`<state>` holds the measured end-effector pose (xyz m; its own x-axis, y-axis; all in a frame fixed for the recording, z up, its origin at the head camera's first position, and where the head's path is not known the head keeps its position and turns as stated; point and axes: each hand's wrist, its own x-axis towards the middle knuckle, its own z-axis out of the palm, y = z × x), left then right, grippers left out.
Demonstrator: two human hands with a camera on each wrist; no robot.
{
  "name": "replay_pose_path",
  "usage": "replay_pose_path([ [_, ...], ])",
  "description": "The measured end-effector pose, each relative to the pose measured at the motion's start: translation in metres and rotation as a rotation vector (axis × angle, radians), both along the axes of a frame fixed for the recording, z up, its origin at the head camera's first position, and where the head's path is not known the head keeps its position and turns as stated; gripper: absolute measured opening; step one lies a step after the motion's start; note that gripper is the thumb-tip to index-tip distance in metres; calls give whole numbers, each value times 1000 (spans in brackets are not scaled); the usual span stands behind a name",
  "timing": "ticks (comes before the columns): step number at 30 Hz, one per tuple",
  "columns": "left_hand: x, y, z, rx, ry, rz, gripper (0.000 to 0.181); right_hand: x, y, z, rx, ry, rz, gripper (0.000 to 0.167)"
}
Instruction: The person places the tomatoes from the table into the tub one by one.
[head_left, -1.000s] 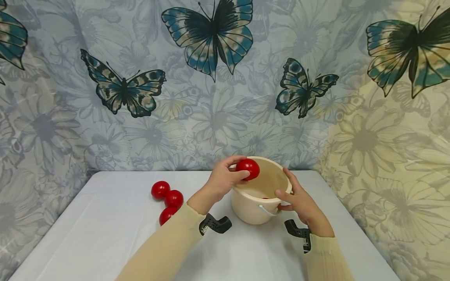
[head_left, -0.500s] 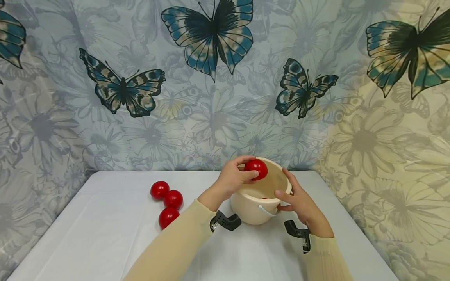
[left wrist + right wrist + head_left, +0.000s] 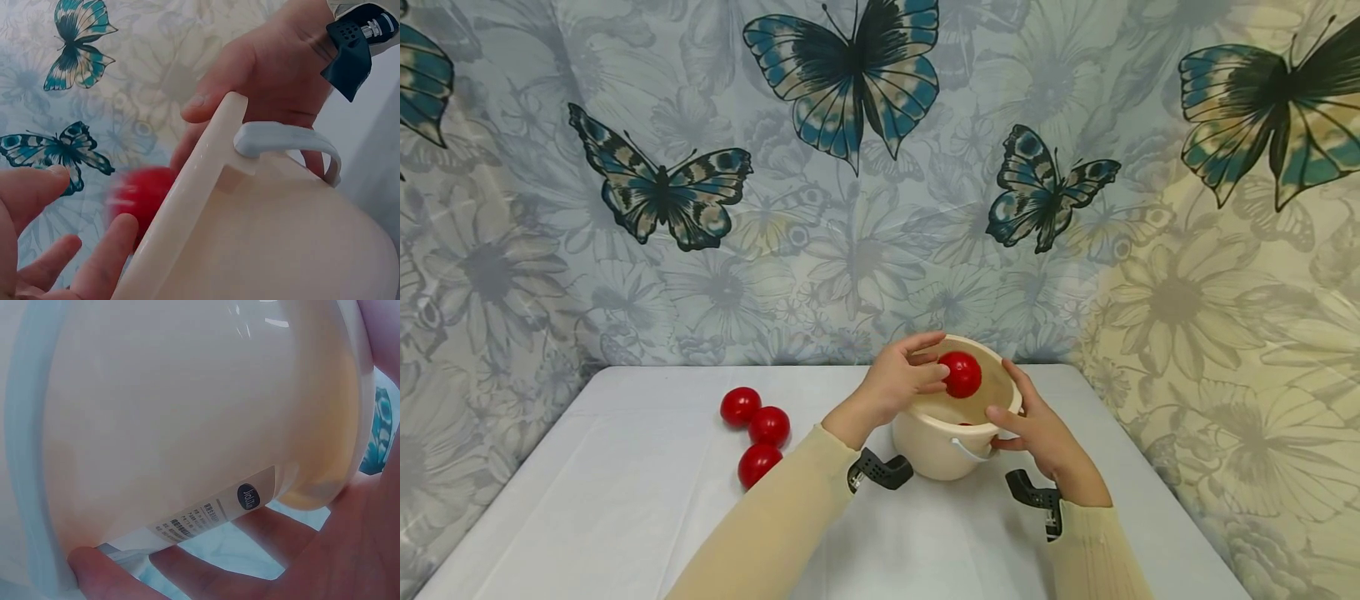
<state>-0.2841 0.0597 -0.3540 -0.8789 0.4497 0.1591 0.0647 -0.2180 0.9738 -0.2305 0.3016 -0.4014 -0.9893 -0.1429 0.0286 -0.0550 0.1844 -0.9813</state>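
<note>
A shiny red ball is in the mouth of a cream bucket, just past the fingertips of my left hand. Blurred in the left wrist view, the ball is apart from the spread fingers. My right hand grips the bucket's right side, thumb at the rim and fingers round the wall. The bucket tilts towards the left hand. A sliver of red shows inside behind the near rim; most of the interior is hidden. The right wrist view shows a label on the wall.
Three more red balls lie close together on the white table, left of the bucket. A pale handle hangs on the bucket's near side. Behind the table rises a butterfly-patterned cloth.
My left hand moved right over the bucket with the ball, then its fingers let go. The ball has dropped slightly down and right. My right hand and the bucket have stayed in place.
</note>
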Motion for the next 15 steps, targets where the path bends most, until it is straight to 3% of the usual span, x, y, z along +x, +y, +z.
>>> replay_pose_path([
  [15,-1,-5,-4,-15,-16,21,53,0,0,1,8,-2,-5,94],
])
